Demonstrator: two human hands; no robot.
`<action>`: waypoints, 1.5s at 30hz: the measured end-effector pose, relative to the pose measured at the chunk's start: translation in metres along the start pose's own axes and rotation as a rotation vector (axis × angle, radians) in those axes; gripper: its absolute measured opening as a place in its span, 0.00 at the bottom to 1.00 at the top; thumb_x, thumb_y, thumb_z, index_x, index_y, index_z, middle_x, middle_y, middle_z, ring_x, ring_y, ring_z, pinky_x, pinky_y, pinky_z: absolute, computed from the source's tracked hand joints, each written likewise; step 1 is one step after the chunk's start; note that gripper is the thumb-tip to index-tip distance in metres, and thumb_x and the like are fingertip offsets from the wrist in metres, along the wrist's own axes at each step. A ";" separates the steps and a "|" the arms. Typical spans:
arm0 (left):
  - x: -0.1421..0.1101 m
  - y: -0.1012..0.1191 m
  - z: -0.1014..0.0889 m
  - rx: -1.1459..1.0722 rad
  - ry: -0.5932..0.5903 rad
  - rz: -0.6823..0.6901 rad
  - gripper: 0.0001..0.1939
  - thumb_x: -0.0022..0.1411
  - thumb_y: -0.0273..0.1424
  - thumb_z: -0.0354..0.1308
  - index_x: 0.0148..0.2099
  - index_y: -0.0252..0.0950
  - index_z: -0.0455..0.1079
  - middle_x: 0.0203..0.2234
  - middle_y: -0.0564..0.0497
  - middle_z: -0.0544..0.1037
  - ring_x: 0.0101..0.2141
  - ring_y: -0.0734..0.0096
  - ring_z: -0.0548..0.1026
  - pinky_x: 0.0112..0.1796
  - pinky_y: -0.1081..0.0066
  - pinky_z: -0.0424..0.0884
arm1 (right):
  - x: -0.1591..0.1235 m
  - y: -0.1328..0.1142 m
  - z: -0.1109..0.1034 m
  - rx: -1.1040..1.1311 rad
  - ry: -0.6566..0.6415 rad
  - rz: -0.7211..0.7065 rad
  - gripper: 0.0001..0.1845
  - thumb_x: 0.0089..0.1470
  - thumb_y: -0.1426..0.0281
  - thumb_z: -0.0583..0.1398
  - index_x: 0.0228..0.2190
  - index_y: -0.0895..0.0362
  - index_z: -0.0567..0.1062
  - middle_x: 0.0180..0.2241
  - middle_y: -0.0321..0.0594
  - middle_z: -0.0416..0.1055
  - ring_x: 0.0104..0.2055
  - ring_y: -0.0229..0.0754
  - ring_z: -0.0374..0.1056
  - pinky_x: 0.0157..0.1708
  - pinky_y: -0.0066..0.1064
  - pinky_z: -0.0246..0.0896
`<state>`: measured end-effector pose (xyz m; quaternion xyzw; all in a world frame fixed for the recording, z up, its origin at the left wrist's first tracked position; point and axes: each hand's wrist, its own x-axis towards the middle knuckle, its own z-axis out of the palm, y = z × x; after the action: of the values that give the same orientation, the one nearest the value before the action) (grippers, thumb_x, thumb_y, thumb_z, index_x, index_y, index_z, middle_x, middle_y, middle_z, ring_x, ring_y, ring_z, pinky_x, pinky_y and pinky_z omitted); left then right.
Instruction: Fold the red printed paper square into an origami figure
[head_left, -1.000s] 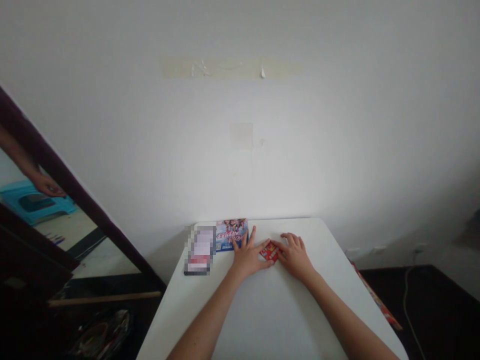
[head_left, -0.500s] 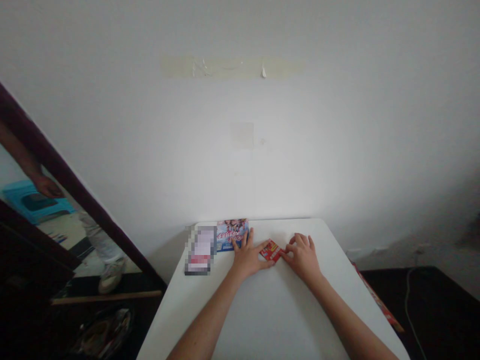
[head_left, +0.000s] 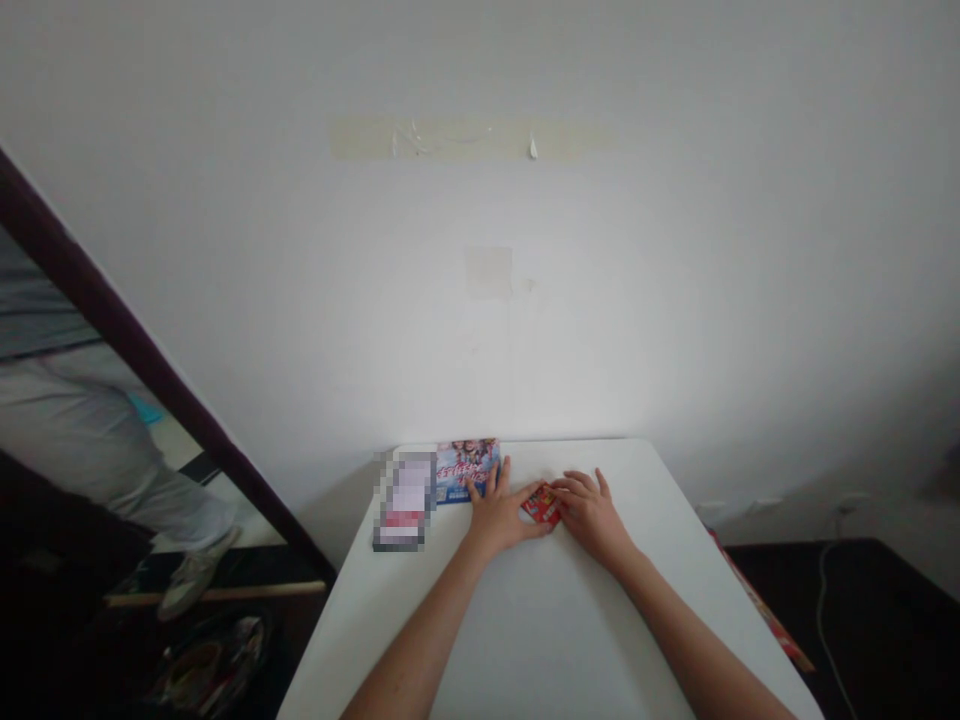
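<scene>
A small red printed paper (head_left: 541, 505) with yellow and white marks lies on the white table (head_left: 547, 620). My left hand (head_left: 501, 515) has its thumb and index finger pressed on the paper's left side, holding it down. That hand's other fingers are spread, touching the edge of a blue printed card (head_left: 454, 480). At the paper's right side, my right hand (head_left: 589, 510) has its thumb and index finger closed on the edge, partly covering it. Its little finger sticks up.
A phone (head_left: 405, 500), blurred by pixels, lies left of the card. The wall (head_left: 570, 380) stands at the table's far edge. In a dark-framed mirror (head_left: 150, 350) at left, a person's grey trousers and shoe show. A bin (head_left: 206, 660) sits on the floor below.
My right hand moved slightly right with the paper's edge, uncovering more of it, then came back left over it. My left hand stayed put. The person in the mirror has shifted.
</scene>
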<state>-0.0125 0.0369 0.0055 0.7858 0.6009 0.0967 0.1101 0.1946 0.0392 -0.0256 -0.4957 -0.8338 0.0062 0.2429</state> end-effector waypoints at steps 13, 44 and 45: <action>-0.003 0.000 0.005 -0.006 0.108 0.028 0.41 0.46 0.62 0.60 0.63 0.66 0.60 0.70 0.55 0.49 0.67 0.35 0.42 0.58 0.27 0.33 | 0.003 -0.003 -0.001 0.019 -0.101 0.025 0.22 0.59 0.70 0.57 0.52 0.38 0.72 0.51 0.35 0.74 0.63 0.50 0.57 0.64 0.63 0.33; -0.019 0.003 0.000 0.013 0.360 -0.014 0.16 0.53 0.51 0.65 0.45 0.61 0.78 0.65 0.57 0.63 0.62 0.38 0.57 0.56 0.23 0.31 | 0.003 -0.011 -0.010 0.058 -0.095 0.100 0.17 0.61 0.57 0.56 0.50 0.39 0.74 0.52 0.36 0.74 0.64 0.51 0.55 0.65 0.64 0.30; -0.019 0.004 -0.001 0.013 0.362 -0.017 0.17 0.53 0.51 0.65 0.45 0.61 0.78 0.64 0.57 0.63 0.62 0.38 0.57 0.57 0.24 0.31 | 0.003 -0.011 -0.010 0.059 -0.092 0.103 0.16 0.61 0.57 0.56 0.50 0.39 0.74 0.52 0.35 0.74 0.64 0.51 0.56 0.65 0.64 0.30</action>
<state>-0.0146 0.0176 0.0074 0.7511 0.6181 0.2318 -0.0042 0.1886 0.0335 -0.0124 -0.5298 -0.8169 0.0663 0.2181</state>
